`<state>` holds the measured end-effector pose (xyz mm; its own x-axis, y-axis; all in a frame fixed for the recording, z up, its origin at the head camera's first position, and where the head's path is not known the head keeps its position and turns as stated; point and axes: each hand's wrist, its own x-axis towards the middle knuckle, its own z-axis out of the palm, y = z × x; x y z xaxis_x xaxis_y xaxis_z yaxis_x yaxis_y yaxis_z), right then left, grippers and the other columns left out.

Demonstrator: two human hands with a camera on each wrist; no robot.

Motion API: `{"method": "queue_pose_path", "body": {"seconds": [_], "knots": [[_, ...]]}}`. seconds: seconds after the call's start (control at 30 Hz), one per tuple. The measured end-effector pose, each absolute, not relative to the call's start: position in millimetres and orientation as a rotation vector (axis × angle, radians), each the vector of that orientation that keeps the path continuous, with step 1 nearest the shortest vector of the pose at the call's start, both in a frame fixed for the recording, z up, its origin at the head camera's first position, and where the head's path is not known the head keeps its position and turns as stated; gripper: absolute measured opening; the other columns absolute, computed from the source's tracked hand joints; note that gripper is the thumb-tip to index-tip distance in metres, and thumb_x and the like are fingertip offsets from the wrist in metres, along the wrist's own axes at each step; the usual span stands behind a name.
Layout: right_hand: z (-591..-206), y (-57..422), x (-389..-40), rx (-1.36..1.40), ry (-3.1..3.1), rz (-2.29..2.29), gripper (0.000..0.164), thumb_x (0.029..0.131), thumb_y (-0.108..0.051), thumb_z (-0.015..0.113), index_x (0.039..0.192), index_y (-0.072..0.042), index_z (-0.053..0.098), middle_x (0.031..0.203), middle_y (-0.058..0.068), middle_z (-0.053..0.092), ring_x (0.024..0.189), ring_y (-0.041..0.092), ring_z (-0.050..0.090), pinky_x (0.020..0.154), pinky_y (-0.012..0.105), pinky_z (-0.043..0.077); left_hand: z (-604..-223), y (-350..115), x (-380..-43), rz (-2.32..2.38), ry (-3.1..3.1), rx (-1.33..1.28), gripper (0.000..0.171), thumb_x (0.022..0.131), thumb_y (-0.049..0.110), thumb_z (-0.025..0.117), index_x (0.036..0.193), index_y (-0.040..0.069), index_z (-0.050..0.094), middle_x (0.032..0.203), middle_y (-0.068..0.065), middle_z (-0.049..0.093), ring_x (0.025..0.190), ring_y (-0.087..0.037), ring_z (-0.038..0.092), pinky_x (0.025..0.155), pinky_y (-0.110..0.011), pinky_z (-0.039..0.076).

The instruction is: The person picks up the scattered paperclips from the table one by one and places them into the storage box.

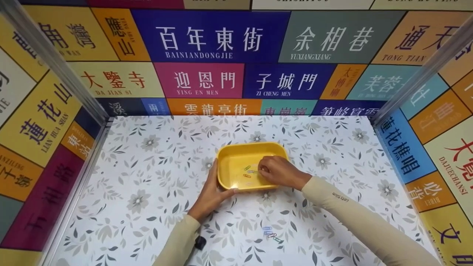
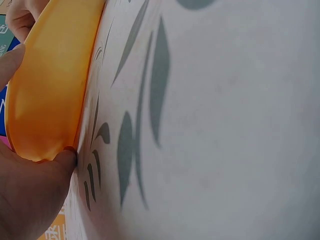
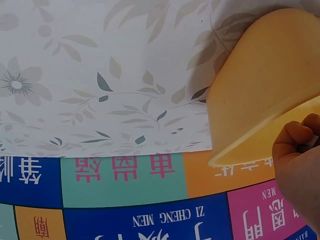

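Observation:
A yellow rectangular plastic box [image 1: 236,157] stands on the patterned table cover. My left hand [image 1: 211,192] grips its left end, the thumb at the near rim and the fingers along the outer left wall. In the left wrist view the thumb of that left hand [image 2: 35,192] presses the box wall [image 2: 55,85] low down. My right hand [image 1: 279,170] reaches over the right side into the box, fingers curled, fingertips right at several small coloured paper clips [image 1: 247,176] on its floor. I cannot tell whether a clip is between those fingertips; the curled right hand [image 3: 300,160] hides them.
Nearer me on the table lies a small group of paper clips [image 1: 272,235], blue, reddish and green. A small black object [image 1: 200,242] sits beside my left sleeve. Panels with large printed characters [image 1: 210,37] enclose the table at the back and sides.

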<state>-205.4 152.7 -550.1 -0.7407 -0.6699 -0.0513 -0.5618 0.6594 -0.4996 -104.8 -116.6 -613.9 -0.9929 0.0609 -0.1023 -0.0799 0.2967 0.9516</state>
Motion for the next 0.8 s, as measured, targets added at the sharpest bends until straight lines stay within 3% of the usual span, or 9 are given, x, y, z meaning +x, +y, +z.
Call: {"method": "queue_pose_path", "body": {"seconds": [0.17,0.6,0.8], "knots": [[-551.6,146.2,-210.8,-0.999,2.643,-0.695,0.013,0.103,-0.008,0.068,0.100,-0.006,0.080,0.087,0.000,0.070,0.078,0.015,0.060,0.074,0.029,0.051,-614.2,-117.2,-105.7,1.794,2.428,-0.029,0.134,0.083,0.034,0.095,0.179,0.027,0.002,0.186,0.002,0.005,0.170,-0.021,0.010,0.138,-0.045,0.009],[-556.9,134.3,-221.9,-0.946,2.621,-0.668,0.014,0.105,-0.013,0.069,0.107,-0.005,0.082,0.098,0.002,0.073,0.088,0.016,0.064,0.085,0.034,0.057,-615.5,-120.6,-104.7,1.825,2.449,0.048,0.133,0.085,0.037,0.095,0.179,0.017,0.002,0.186,-0.006,0.006,0.170,-0.029,0.013,0.137,-0.050,0.011],[-561.3,132.5,-226.5,-0.897,2.598,-0.668,0.014,0.105,-0.015,0.071,0.109,-0.007,0.082,0.099,0.000,0.073,0.086,0.015,0.064,0.083,0.033,0.057,-615.5,-119.8,-105.0,1.798,2.455,0.055,0.133,0.086,0.034,0.094,0.179,0.017,0.002,0.186,-0.004,0.006,0.170,-0.026,0.012,0.137,-0.046,0.012]]}}
